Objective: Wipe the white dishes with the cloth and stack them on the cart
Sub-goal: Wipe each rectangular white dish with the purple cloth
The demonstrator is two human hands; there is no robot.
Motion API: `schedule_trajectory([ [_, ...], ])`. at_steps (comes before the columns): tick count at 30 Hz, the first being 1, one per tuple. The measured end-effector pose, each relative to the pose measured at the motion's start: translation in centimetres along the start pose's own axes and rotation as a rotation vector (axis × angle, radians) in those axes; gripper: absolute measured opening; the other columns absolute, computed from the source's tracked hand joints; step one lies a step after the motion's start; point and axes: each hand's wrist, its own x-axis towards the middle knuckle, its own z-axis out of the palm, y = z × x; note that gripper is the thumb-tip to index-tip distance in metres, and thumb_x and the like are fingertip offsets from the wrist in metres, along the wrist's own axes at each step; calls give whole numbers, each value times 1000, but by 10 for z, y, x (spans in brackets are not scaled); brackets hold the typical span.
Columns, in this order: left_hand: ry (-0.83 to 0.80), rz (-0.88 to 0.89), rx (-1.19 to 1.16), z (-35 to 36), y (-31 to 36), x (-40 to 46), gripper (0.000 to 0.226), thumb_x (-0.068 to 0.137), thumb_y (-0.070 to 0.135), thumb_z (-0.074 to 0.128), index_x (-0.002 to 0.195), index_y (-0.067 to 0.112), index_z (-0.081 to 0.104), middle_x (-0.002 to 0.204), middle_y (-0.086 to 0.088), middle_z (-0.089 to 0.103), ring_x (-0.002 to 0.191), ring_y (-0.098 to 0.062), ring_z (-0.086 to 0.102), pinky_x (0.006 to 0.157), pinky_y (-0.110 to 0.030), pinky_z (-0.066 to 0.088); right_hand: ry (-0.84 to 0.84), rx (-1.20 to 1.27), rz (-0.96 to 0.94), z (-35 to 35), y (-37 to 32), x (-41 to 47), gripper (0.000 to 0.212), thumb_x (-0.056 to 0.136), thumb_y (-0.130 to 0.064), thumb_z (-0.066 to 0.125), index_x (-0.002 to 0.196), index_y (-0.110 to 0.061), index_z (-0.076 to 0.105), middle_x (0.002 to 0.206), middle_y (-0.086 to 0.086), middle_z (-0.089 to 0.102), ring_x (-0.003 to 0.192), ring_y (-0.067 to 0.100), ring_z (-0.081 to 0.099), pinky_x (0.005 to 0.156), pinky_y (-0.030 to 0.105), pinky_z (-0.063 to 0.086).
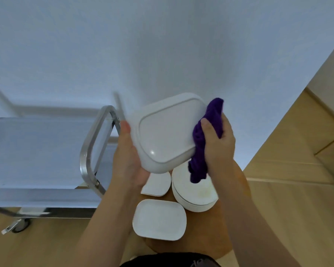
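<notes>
My left hand (128, 157) holds a white rounded-square dish (166, 132) up in the air, its underside facing me. My right hand (218, 139) grips a bunched purple cloth (201, 149) pressed against the dish's right edge. Below, on a round wooden stool (206, 237), lie a white rectangular plate (159, 219), a smaller white dish (157, 183) partly hidden by the held dish, and a stack of round white plates (195, 191). The metal cart (37, 151) stands to the left with a bare top.
The cart's curved metal handle (94, 149) rises just left of my left hand. A caster wheel (17, 225) shows under the cart. A white wall stands behind and a wooden floor (289, 189) spreads to the right.
</notes>
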Motion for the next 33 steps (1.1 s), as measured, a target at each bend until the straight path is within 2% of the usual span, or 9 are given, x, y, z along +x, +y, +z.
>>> schedule_trajectory([
  [3,59,-11,6,19,-19,1,50,96,57,29,114,21,60,100,-4,74,92,-19,71,66,-31,58,61,-156,-66,25,4,-29,50,93,-34,48,141,-25,39,151,3,30,137,17,29,113,41,27],
  [7,141,-112,83,20,-24,-1,61,85,71,41,104,20,67,89,-8,75,79,-22,73,55,-29,57,-14,-340,-218,45,12,-60,54,92,-41,29,145,-33,27,153,-17,16,144,7,1,116,29,7],
  [12,122,-157,110,8,-21,-5,65,81,75,41,79,21,79,87,-10,75,80,-24,73,57,-30,57,-231,-436,-491,42,19,-74,44,98,-32,31,138,-20,44,145,-13,32,143,8,9,117,35,13],
  [15,142,-200,-20,0,-12,-4,68,80,72,46,101,11,69,92,-13,74,84,-29,72,64,-38,59,-417,-553,-742,17,30,-68,42,95,-26,38,133,-13,50,143,1,43,142,22,20,114,45,21],
  [18,62,-226,-92,-3,-8,-7,72,88,68,34,123,10,58,116,-17,67,105,-30,66,85,-41,56,-363,-668,-949,-6,39,-56,39,91,-21,43,125,-6,55,138,8,44,136,32,25,110,51,27],
  [24,-37,-162,-38,-19,-6,-12,63,90,60,28,129,19,55,126,-9,64,115,-26,61,95,-43,49,-121,-542,-521,-26,42,-38,43,91,-33,33,132,-28,45,150,11,26,137,36,21,111,43,23],
  [26,-47,-158,24,-25,-3,-12,66,83,59,34,130,18,54,127,-8,63,118,-25,59,96,-42,47,-172,-448,-273,-34,40,-26,44,86,-48,32,129,-55,38,147,-18,27,134,18,33,107,46,35],
  [28,-53,-172,77,-31,-1,-11,66,81,58,36,129,17,55,126,-8,64,119,-25,58,98,-42,45,-213,-411,-143,-44,37,-15,42,80,-57,40,118,-70,31,117,-45,42,112,6,51,94,43,48],
  [33,-138,-207,174,-45,5,-9,68,81,60,39,129,17,57,127,-9,63,121,-27,57,98,-42,48,-239,82,272,-52,34,-4,35,69,-45,75,102,-48,63,88,-13,70,77,25,71,60,45,57],
])
